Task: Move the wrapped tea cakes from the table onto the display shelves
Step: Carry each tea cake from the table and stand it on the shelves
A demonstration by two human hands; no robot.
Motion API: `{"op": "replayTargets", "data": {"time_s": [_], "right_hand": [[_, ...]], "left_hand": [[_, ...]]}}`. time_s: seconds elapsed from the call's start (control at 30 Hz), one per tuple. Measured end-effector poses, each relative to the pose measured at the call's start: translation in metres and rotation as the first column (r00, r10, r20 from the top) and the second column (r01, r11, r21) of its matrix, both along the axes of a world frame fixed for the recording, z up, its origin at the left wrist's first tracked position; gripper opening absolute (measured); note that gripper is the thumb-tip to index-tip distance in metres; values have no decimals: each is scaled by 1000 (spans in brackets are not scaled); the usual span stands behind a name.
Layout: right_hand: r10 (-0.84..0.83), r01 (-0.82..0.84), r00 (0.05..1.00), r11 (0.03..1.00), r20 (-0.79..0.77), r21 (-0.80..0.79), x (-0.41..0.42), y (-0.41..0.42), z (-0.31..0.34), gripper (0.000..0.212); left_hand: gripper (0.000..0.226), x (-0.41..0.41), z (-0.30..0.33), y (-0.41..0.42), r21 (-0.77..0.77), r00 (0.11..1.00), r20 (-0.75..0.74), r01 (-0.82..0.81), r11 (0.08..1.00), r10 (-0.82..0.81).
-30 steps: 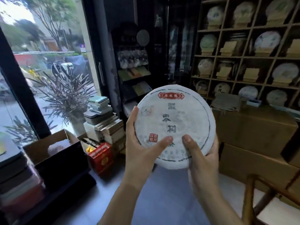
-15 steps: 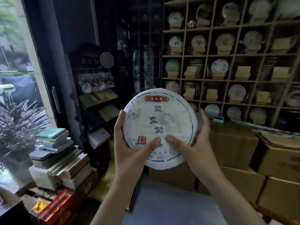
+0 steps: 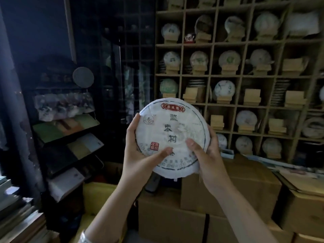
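Cardboard boxes (image 3: pixel 228 193) stacked before shelves (image 3: pixel 210 76); hands hold tea cake (image 3: pixel 172 135).

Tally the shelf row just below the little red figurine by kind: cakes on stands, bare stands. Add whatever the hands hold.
Cakes on stands: 4
Bare stands: 1
Held cake: 1
Total: 6, counting only cells fully in view.
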State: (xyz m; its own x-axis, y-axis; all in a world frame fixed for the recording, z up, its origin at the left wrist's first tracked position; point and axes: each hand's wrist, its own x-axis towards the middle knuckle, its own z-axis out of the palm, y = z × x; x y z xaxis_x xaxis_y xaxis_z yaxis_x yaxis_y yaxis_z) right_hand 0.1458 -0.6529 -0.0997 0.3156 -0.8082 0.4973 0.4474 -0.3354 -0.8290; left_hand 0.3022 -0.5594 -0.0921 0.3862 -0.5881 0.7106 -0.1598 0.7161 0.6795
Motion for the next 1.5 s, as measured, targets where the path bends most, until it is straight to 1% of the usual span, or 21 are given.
{"op": "replayTargets", "data": {"time_s": [0.07,0.1,0.17,0.23,0.4,0.6,0.7,0.77,0.87,1.0,1.13,1.23,1.3,1.33,1.43,1.5], "right_hand": [[46,-47,999,996,23,77,5,-49,5,83],[74,-77,997,992,30,103,8,-71,6,81],[127,-131,991,983,37,127,14,-109,6,68],[140,-144,989,979,36,146,22,-141,3,58],[90,-84,994,992,-58,97,58,-211,-2,65],[37,-34,996,999,-84,40,113,-299,7,47],[9,-8,998,1000,-57,8,137,-351,29,53],[-37,37,999,999,-32,-5,147,-385,43,57],[-112,112,994,994,4,-17,157,-428,58,55],[-231,232,972,972,51,-22,154,-474,60,60],[-338,342,934,940,114,-17,144,-515,59,59],[-379,386,914,922,146,-27,134,-551,62,62],[-388,399,906,917,170,-29,126,-576,66,57],[-381,392,906,919,182,-30,122,-590,67,56],[-366,380,910,924,194,-37,112,-634,78,56],[-372,391,906,918,203,-61,105,-665,87,57]], "left_hand": [[100,5,6,-46,-17,999,49,-19,1000,20],[100,8,8,-67,-24,997,68,-24,999,25],[99,16,10,-106,-24,995,93,-24,999,26],[98,29,9,-138,-4,997,76,-16,1000,16],[97,73,-1,-209,31,1000,0,6,1000,-6],[98,134,3,-305,38,999,-17,30,999,-30],[98,164,18,-366,31,992,-56,119,992,-117],[98,180,31,-407,35,979,-69,193,981,-190],[97,193,50,-464,28,958,-58,284,958,-282],[97,191,60,-528,53,917,-48,397,916,-395],[98,176,64,-591,87,879,-38,477,875,-475],[103,162,71,-632,135,855,-75,518,844,-513],[105,155,77,-659,182,827,-152,562,807,-542],[103,152,81,-672,224,816,-189,577,785,-546],[81,149,95,-716,412,824,-208,562,717,-527],[67,152,103,-754,484,861,-246,507,713,-445]]}}
